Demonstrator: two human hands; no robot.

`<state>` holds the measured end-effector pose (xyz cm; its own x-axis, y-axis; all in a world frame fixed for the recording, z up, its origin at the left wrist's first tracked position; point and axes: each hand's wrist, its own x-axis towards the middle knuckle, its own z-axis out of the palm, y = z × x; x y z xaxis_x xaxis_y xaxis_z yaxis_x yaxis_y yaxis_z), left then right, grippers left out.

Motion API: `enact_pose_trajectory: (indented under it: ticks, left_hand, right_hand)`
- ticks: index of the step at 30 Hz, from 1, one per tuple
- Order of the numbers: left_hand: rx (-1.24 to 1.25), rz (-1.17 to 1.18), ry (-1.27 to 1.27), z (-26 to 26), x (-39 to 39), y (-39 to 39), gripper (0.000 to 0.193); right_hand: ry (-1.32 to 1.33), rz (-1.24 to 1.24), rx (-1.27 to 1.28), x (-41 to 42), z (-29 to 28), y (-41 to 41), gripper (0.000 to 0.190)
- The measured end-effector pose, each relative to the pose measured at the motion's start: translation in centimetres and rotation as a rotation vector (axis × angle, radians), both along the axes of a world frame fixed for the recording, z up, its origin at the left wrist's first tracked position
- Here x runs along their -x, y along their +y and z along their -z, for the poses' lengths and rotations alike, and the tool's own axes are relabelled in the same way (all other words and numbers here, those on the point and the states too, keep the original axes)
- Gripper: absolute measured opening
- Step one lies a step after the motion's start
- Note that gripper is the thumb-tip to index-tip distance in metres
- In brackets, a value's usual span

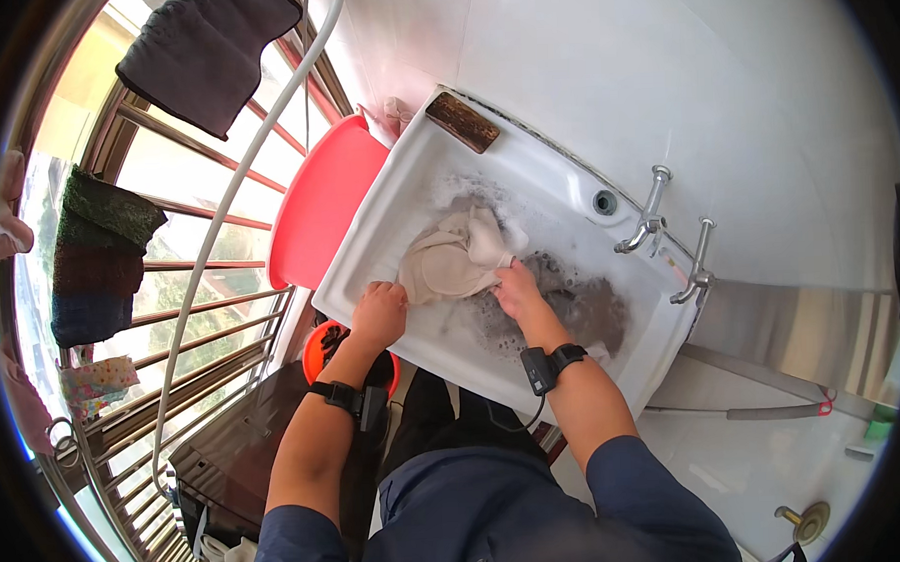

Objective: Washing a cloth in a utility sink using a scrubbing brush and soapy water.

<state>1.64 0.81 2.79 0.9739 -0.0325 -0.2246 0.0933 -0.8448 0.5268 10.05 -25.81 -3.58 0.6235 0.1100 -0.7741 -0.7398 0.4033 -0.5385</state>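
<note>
A wet beige cloth [449,262] is spread over the soapy water in a white sink [409,186]. My left hand [380,314], fingers curled, grips the cloth's left end beside the sink's front left rim. Pinched between the fingers of my right hand [517,290] is the cloth's right edge, just above the water. Murky grey water [596,313] with suds fills the low part of the basin, and dark fabric seems to lie under it. The cloth's far side is bunched into folds.
A dark wooden block [463,122] rests on the sink's far left corner. Two metal taps [647,226] [697,280] stand along the wall side. A pink basin [328,203] leans left of the sink, above an orange bucket [315,352]. A grey hose [231,192] hangs by the barred window.
</note>
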Motion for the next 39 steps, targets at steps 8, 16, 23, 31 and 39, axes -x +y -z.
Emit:
enact_pose_trajectory:
  ticks: [8, 16, 23, 31, 39]
  left_hand:
    - [0.451, -0.185, 0.045, -0.7, -4.2, -5.2, 0.047]
    - [1.273, -0.196, 0.334, -4.0, -11.0, -6.9, 0.067]
    - [0.736, -0.17, 0.181, -5.3, -14.9, -6.5, 0.048]
    - [0.747, -0.541, 0.093, -9.5, -17.4, -7.1, 0.063]
    - [0.163, 0.331, -0.278, -11.7, -19.6, -5.2, 0.037]
  right_hand:
    - [-0.059, 0.139, -0.547, -1.0, -3.8, -0.3, 0.039]
    - [-0.296, -0.167, -0.352, -3.8, -12.6, -0.7, 0.045]
    - [-0.373, -0.046, 0.46, -5.2, -11.3, -2.5, 0.041]
    - [-0.831, -0.724, 1.015, -5.5, -14.8, -2.7, 0.034]
    - [-1.132, -0.162, 1.123, -7.3, -16.9, -1.5, 0.022]
